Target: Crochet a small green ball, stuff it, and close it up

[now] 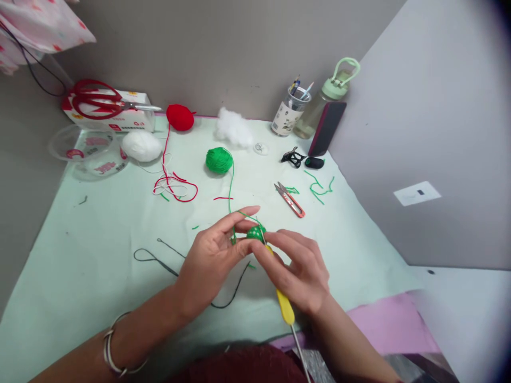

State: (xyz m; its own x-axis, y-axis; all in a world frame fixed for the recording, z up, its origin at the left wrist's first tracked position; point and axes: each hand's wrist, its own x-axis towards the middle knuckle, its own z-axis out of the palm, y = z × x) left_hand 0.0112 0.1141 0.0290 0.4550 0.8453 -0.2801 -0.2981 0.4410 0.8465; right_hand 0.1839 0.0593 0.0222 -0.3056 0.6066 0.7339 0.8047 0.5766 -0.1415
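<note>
My left hand (pixel 213 255) pinches a small green crocheted piece (pixel 256 232) between thumb and fingers, with the green yarn strand running over its forefinger. My right hand (pixel 297 268) grips a yellow-handled crochet hook (pixel 284 304) whose tip meets the green piece. The strand leads back to a green yarn ball (pixel 219 160) farther up the pale green cloth (pixel 99 276). Both hands hover just above the cloth near its front.
Small red-handled snips (pixel 290 200) and green yarn scraps (pixel 318 188) lie right of the ball. Red yarn ball (pixel 180 117), white yarn ball (pixel 141 146), stuffing (pixel 235 127), large red scissors on a box (pixel 98 103), pen jar (pixel 290 111), water bottle (pixel 325 98), dark thread (pixel 159 260).
</note>
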